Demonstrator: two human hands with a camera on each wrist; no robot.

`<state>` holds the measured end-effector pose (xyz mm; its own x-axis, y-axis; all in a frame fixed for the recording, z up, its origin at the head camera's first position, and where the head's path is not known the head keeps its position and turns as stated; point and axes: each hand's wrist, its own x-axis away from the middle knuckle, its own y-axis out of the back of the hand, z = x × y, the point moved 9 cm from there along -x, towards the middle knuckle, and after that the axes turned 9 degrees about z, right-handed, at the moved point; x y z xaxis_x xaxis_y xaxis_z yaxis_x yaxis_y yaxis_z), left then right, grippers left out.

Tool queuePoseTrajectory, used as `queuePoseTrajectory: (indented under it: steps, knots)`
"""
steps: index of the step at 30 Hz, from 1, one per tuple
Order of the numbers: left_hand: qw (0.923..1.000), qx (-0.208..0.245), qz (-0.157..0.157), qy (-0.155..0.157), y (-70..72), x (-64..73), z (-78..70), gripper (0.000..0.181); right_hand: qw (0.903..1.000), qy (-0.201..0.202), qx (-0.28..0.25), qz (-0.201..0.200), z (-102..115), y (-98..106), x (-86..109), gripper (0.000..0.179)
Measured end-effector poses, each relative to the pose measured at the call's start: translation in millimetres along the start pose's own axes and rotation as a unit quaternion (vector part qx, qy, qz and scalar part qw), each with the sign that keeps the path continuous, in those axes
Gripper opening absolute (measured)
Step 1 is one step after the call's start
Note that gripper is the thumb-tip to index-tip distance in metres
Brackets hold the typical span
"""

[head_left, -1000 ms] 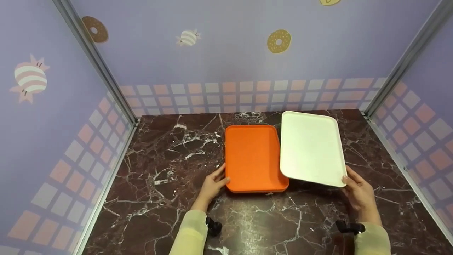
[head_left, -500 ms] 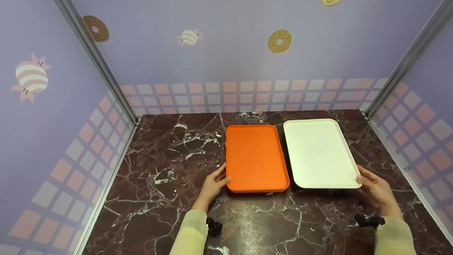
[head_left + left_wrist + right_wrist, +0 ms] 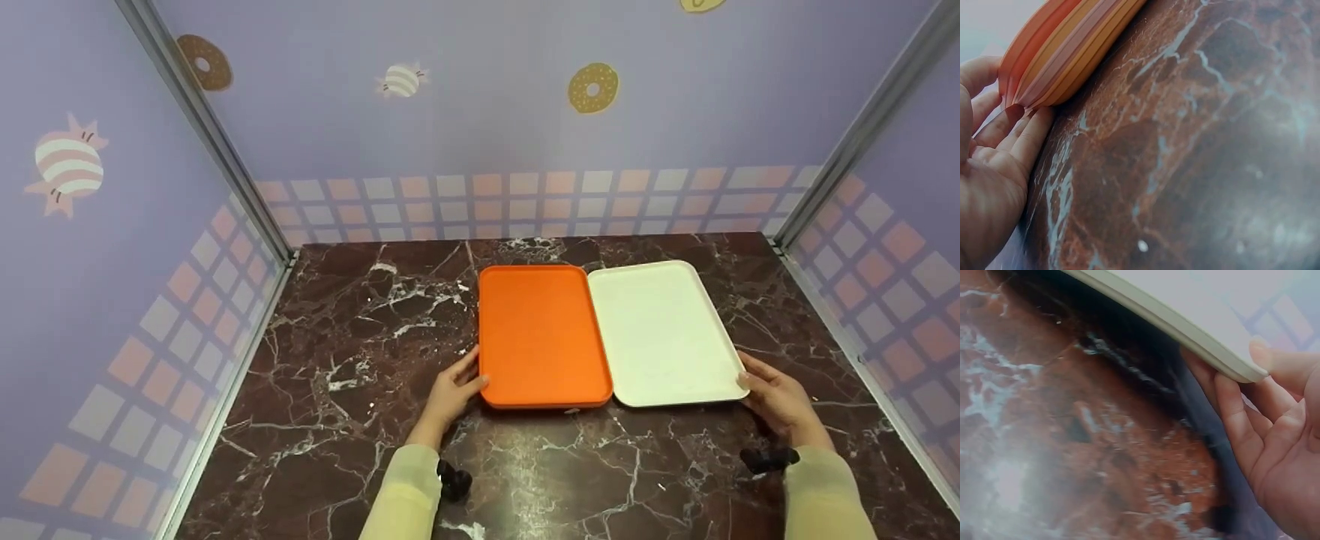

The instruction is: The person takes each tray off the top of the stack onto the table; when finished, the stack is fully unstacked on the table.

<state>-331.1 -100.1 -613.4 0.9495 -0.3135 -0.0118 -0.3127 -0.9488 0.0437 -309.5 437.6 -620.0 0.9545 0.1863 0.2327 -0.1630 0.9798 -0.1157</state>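
An orange rectangular tray (image 3: 544, 337) lies at the middle of the table. The left wrist view shows it as the top of a stack of trays (image 3: 1064, 48) with orange, yellow and pink edges. My left hand (image 3: 448, 391) rests at the stack's left side near the front corner, thumb at the upper rim and fairly straight fingers against the side. My right hand (image 3: 780, 401) grips the front right corner of a white tray (image 3: 664, 337), thumb on top and fingers beneath. The white tray's left edge is right at the stack's right edge. A dark gap shows under it in the right wrist view.
The marbled dark red table (image 3: 360, 322) carries the trays. Lilac walls with printed sweets and a check pattern (image 3: 525, 195) enclose it at the back and sides. Metal corner posts (image 3: 202, 127) stand left and right. Black wrist devices (image 3: 454, 480) sit at both cuffs.
My right hand has brought the white tray down and levelled it, first toward the right, then left against the orange stack. My left hand has stayed at the stack.
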Motion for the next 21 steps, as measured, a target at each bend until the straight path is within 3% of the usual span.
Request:
queuePoseTrajectory:
  steps: [5,10,18,21]
  knots:
    - [1.0000,-0.002,-0.001,-0.004,0.1,0.6,-1.2,0.065,0.9999,0.001,-0.015,-0.003,-6.8,-4.0,-2.1,0.049]
    - [1.0000,0.002,0.003,-0.002,-0.2,1.8,-2.2,0.065,0.9993,-0.018,0.031,-0.005,-9.4,-4.0,-2.3,0.070]
    - [0.9981,-0.008,0.011,-0.060,0.2,4.6,-6.5,0.070,0.9938,-0.051,0.097,-0.016,-8.1,-4.6,-2.1,0.079]
    - [0.9980,-0.006,0.012,-0.062,0.0,3.8,-6.4,0.068,0.9905,-0.053,0.124,-0.025,-6.3,-4.1,-2.2,0.080]
